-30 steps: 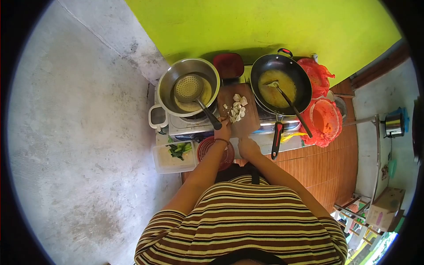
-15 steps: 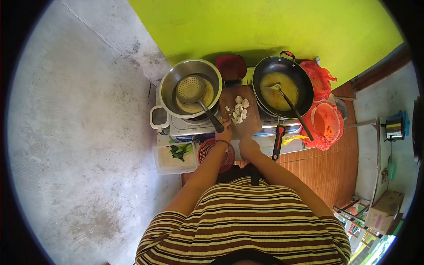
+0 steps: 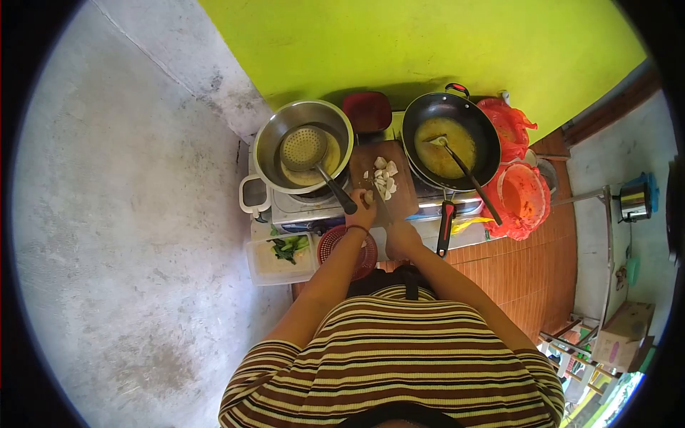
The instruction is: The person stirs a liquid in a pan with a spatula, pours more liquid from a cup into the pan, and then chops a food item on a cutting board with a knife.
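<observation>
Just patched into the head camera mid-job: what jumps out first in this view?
The bright lime-green wall behind the stove dominates the top. Below it, the black wok of yellow liquid sits at right and the steel pot with a perforated ladle at left. Between them lies the wooden cutting board with pale chopped pieces; the left hand rests at its near edge and the right hand sits just below it.

Both arms reach forward, elbows bent, toward the cutting board; left hand rests curled on its near edge; right hand, fist closed, sits just below it.
</observation>
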`<act>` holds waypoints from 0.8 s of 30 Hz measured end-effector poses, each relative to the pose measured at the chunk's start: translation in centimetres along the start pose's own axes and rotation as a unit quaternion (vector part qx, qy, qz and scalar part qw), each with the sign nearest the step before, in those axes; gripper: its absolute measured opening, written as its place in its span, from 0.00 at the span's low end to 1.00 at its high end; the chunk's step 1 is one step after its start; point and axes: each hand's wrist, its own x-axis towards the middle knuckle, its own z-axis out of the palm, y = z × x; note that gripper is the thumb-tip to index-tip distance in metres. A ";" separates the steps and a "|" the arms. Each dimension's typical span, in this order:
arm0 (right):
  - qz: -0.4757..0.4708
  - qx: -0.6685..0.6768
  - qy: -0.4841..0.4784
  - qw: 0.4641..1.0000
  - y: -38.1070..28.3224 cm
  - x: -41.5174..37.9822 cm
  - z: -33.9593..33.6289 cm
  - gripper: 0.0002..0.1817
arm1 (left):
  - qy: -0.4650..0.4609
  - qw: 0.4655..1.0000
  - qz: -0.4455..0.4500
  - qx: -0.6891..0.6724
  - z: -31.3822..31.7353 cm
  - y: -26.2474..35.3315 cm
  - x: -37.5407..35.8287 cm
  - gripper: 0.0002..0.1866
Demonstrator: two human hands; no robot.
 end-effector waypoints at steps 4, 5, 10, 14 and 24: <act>-0.012 -0.012 -0.030 0.999 -0.7 -0.8 -1.0 0.16 | -0.027 0.995 0.042 0.082 0.2 -1.6 0.6 0.10; 0.004 -0.004 -0.038 0.999 -0.7 -1.0 -1.1 0.16 | -0.046 0.994 0.042 0.087 0.3 -2.0 0.5 0.10; 0.028 -0.010 -0.063 0.998 -2.0 -1.9 -2.3 0.15 | -0.082 0.985 0.076 0.129 -1.1 -0.1 0.3 0.10; 0.026 -0.020 -0.059 0.998 -1.2 -1.0 -1.1 0.14 | -0.075 0.983 0.091 0.142 -0.8 -0.7 0.4 0.10; 0.047 0.008 -0.031 0.998 -2.4 -1.4 -2.1 0.14 | -0.053 0.988 0.086 0.116 0.2 -2.8 -0.1 0.11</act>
